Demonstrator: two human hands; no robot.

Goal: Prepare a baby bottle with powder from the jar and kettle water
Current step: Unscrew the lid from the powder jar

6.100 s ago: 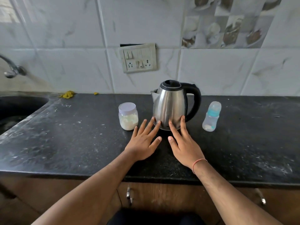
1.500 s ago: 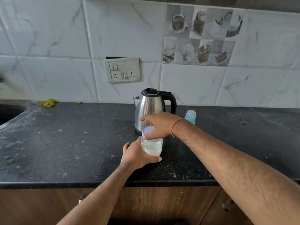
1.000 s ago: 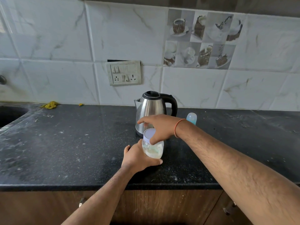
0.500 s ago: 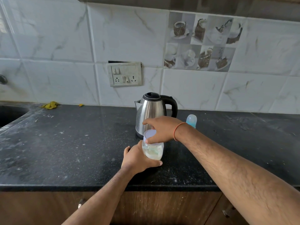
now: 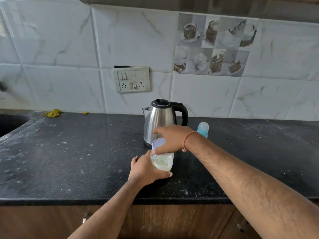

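Powder jar (image 5: 162, 161) stood near the counter's (image 5: 69, 161) front edge, gripped round its body by the left hand (image 5: 146, 169). Over its pale lid (image 5: 158, 143) the right hand (image 5: 170, 138) closed, fingers curled on the rim. Behind stood the kettle (image 5: 160, 119); the baby bottle (image 5: 203, 129) showed beyond the right wrist.

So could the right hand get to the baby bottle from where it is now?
Probably yes, once it lets go. The right hand grips the lid of the jar; the baby bottle stands just behind its wrist, beside the kettle, with nothing between them.
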